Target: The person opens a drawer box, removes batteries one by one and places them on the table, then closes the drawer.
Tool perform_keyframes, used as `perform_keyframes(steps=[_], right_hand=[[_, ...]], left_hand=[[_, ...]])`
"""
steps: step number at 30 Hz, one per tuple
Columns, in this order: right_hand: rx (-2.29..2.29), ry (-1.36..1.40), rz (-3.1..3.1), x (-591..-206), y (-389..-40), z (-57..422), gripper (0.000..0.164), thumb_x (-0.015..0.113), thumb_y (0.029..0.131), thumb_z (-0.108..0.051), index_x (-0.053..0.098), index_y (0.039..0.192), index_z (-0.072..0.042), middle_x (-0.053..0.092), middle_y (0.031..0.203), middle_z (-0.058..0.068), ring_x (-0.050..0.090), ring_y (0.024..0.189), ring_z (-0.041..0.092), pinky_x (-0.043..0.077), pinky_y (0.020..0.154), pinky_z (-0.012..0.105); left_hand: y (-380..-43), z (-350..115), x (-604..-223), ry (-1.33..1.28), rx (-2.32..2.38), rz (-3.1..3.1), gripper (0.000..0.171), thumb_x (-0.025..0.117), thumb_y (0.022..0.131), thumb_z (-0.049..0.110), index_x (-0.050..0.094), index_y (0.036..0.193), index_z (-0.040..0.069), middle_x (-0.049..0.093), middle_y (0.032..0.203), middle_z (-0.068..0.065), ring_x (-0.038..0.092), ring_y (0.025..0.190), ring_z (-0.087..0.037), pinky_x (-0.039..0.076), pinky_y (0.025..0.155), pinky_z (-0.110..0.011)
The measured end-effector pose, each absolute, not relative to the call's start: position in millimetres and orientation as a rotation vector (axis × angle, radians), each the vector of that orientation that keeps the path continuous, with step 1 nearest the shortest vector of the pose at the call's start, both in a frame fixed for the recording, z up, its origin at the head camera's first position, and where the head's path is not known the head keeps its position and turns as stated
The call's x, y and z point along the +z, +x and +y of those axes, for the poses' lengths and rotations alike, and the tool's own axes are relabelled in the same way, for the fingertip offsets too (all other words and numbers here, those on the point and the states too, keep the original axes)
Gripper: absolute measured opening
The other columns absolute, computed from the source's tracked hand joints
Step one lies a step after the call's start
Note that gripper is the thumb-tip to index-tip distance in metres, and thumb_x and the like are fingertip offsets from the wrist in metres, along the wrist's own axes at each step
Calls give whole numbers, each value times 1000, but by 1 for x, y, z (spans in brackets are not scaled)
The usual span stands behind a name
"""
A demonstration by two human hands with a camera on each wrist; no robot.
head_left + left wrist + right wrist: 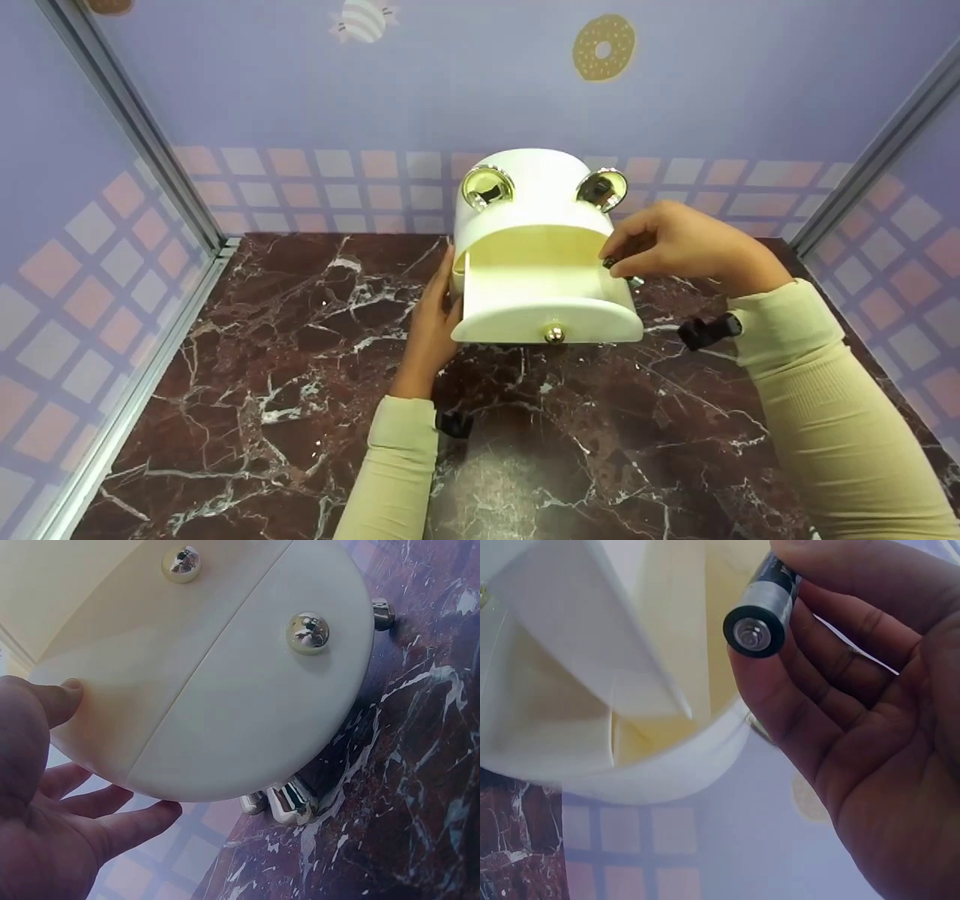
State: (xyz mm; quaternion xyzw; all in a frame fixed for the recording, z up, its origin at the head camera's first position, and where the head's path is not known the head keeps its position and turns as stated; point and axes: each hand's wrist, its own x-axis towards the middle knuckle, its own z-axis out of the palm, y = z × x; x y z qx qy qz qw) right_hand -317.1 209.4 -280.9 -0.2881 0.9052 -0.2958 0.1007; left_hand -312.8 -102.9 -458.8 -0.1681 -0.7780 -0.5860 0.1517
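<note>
My right grip [679, 244] covers most of the battery [763, 609]: the head view gives me only a dark stub, too small to read, and in the right wrist view its far end is hidden and its printing illegible. Part of my left grip [435, 319] disappears behind the box [529, 184] in the head view; the left wrist view crops it at the left and bottom edges. Both wrist views cut the box off. From above, the front of the drawer [510, 322] hides some of its floor. What the discs [487, 189] mirror is too tiny to tell. My sleeves [832, 405] and the tabletop [300, 420] run off the bottom.
</note>
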Motion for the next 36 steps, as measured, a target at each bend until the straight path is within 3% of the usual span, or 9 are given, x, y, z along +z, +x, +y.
perform_keyframes(steps=[6,10,16,24,31,36], right_hand=[[-924,-788,2697,-287,-318,223,20,78,82,-23,74,99,-15,74,89,2,69,77,12,58,67,24],[-943,-766,2707,-291,-318,231,20,78,82,-24,74,99,-15,73,86,4,67,72,13,57,62,25],[-968,-652,2738,-301,-319,241,23,80,80,-26,74,99,-16,72,90,2,64,75,12,56,65,25],[-967,-605,2773,-319,-324,253,23,79,81,-23,73,100,-12,72,85,4,63,67,11,53,57,24],[-968,-456,2738,-343,-327,256,23,78,82,-24,72,101,-14,72,90,3,66,76,17,55,65,28],[-985,-473,2740,-358,-330,257,22,78,81,-23,73,101,-13,72,90,6,64,71,14,56,60,28]], left_hand=[[-312,-105,-459,-476,-1649,-2255,67,50,100,9,21,155,34,25,161,-7,30,145,-23,34,116,-39],[-311,-105,-458,-462,-1652,-2267,67,50,100,9,21,155,35,25,161,-2,30,145,-22,35,116,-39],[-309,-107,-457,-463,-1643,-2270,67,50,100,9,20,155,32,24,161,-1,31,145,-22,36,115,-39],[-307,-109,-457,-440,-1642,-2293,70,49,100,7,20,154,39,26,160,-1,33,144,-24,37,115,-43],[-306,-109,-457,-432,-1612,-2303,72,51,99,5,20,154,38,27,160,-2,31,144,-24,35,116,-45],[-307,-109,-457,-451,-1611,-2292,72,51,99,5,19,154,39,26,160,-5,30,145,-23,34,116,-43]])
